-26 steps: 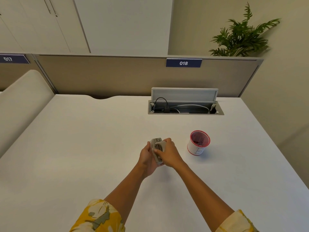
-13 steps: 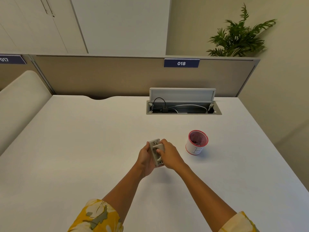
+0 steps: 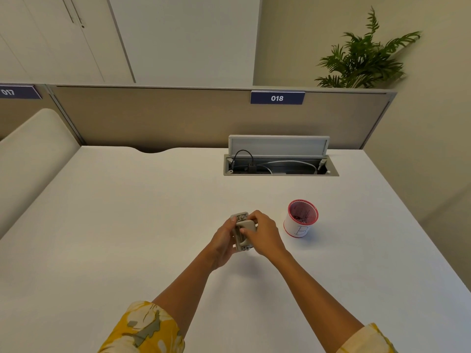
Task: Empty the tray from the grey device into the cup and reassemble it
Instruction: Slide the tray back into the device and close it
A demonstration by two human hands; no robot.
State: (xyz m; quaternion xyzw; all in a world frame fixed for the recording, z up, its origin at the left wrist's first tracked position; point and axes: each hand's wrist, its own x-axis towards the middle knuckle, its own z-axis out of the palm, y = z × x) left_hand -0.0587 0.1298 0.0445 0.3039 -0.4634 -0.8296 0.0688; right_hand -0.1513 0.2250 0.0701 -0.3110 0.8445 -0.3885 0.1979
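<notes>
I hold a small grey device (image 3: 240, 231) just above the white desk (image 3: 127, 225), near its middle. My left hand (image 3: 224, 240) grips the device from the left side. My right hand (image 3: 263, 234) closes on a beige tray piece (image 3: 246, 226) that lies against the device's right face. To the right stands a white paper cup (image 3: 300, 221) with a red rim and a letter B on its side. Small dark bits lie inside the cup. It stands apart from both hands.
An open cable hatch (image 3: 280, 165) with its lid raised and cables inside sits at the back of the desk. A beige partition (image 3: 178, 118) with a label 018 runs behind it. A plant (image 3: 362, 57) stands beyond the right corner. A cushioned seat back (image 3: 30, 154) borders the left edge.
The device has turned slightly in my hands and my right hand has shifted on the beige tray piece. The cup has not moved.
</notes>
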